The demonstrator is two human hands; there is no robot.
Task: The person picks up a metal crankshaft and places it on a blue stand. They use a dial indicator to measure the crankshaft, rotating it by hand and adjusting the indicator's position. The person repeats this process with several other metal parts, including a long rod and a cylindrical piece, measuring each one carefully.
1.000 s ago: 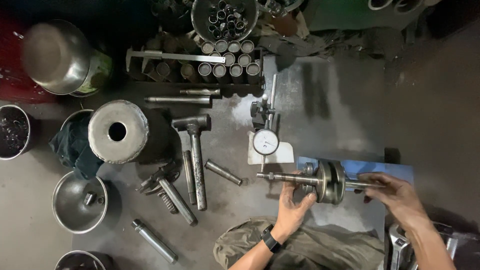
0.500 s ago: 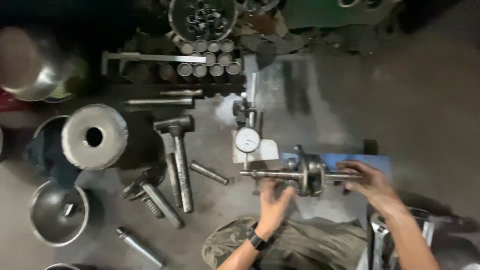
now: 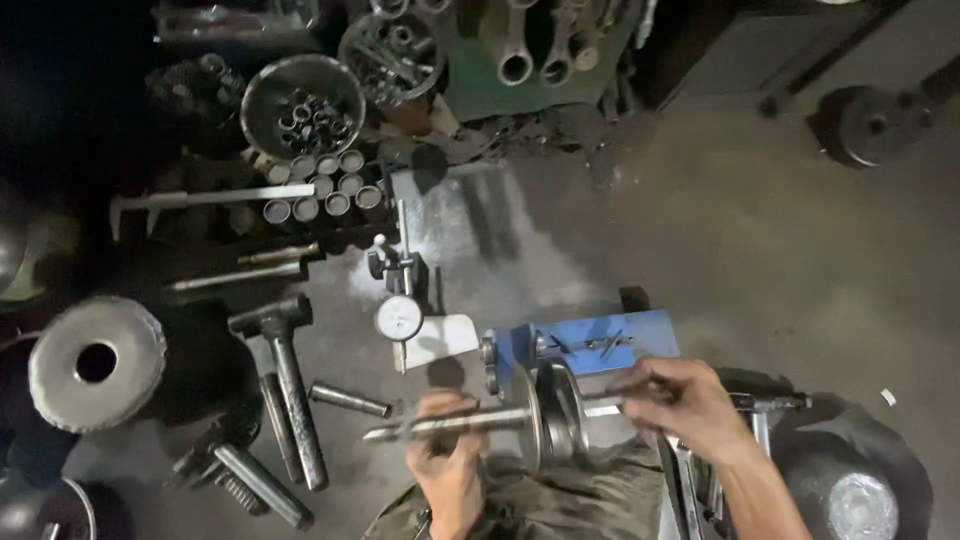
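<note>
1. A crankshaft assembly (image 3: 545,418), two round webs on a long shaft, was held level over the lap, just in front of a blue stand (image 3: 600,345); it was carried by both hands and rested on nothing that could be seen.
2. The left hand (image 3: 450,460) was closed around the left shaft end from below, fingers wrapped over the bar; the right hand (image 3: 690,405) was clamped on the right end, thumb and fingers pinched around it.
3. A dial gauge (image 3: 399,318) on its post stood just left of the stand, its face turned upward; in judgement, the shaft was best kept level and clear of the gauge tip, so that the reading was not disturbed.
4. Grip was best kept on the shaft ends only, away from the webs; the piece looked heavy, and an even hold on both sides was called for.
5. A hammer (image 3: 285,380) and loose steel pins (image 3: 348,399) lay on the floor to the left, well apart from the hands.
</note>
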